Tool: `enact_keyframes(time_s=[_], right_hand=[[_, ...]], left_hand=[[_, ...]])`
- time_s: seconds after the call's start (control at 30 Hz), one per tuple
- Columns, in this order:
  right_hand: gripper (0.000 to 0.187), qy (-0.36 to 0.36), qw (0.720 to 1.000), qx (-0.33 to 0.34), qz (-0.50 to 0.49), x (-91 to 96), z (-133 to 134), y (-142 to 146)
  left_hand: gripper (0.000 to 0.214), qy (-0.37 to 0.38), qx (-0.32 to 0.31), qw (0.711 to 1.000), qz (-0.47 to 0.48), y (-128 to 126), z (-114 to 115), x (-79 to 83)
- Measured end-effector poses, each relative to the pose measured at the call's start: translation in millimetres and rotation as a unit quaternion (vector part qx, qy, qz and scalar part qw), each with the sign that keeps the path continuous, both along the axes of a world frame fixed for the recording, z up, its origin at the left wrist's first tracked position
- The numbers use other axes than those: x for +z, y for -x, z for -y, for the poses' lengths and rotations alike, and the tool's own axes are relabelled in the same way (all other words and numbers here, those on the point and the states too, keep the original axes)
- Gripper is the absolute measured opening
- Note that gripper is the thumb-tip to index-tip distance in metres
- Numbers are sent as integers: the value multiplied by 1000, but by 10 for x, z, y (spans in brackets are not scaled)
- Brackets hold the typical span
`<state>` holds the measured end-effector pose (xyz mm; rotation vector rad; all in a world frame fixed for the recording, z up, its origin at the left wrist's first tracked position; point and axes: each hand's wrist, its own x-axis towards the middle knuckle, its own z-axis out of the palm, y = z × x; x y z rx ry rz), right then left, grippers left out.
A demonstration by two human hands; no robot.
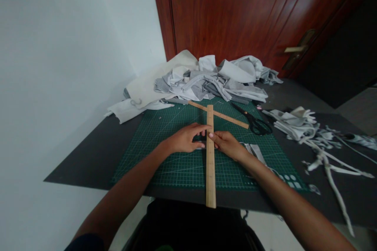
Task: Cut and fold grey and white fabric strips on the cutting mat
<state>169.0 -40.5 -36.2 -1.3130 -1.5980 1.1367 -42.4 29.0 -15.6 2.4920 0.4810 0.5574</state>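
A wooden ruler (210, 164) points away from me above the green cutting mat (176, 168), its near end reaching past the table's front edge. My right hand (228, 144) grips it at the right edge, thumb on top and fingers curled beneath. From the left, my left hand (187, 138) touches the ruler with the index fingertip; its thumb stays apart, leaving a gap. A narrow grey strip shows by the left thumb, mostly hidden. Under the far part of the ruler, a second wooden ruler (232, 119) lies slantwise. Black-handled scissors (257, 124) rest at its right end.
Along the back lies a heap of grey and white fabric (206, 82). More folded fabric (294, 123) and pale cords (332, 176) lie on the dark table (118, 153) at right. A grey strip (257, 153) sits near my right wrist. Behind stands a brown door (229, 11).
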Motion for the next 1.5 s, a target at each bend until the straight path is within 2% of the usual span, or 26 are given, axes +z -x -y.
enact_keyframes(time_s=[0.2, 0.43, 0.7, 0.93, 1.2, 1.37, 1.5], right_hand=[[56, -23, 995, -24, 94, -73, -24, -9], [46, -46, 989, -42, 137, -47, 2, 26], [34, -92, 970, -54, 220, 34, -2, -89], [2, -67, 962, -11, 265, 116, 16, -189], [4, -42, 963, 0, 267, 115, 34, -180], [6, -37, 962, -7, 270, 121, 37, -176], [6, -37, 966, 1, 258, 119, 51, -168]], left_hand=[[38, -22, -17, 1000, -3, -17, 17, 34], [49, -48, -1, 999, -11, -10, -5, 30], [48, -50, 0, 998, -37, 4, -41, -18], [44, -24, -18, 999, -41, 56, -76, -3], [36, 7, 25, 999, -36, 223, -273, -15], [59, -21, 9, 999, -49, 98, -163, -51], [61, -49, -5, 996, -75, 4, -53, -69]])
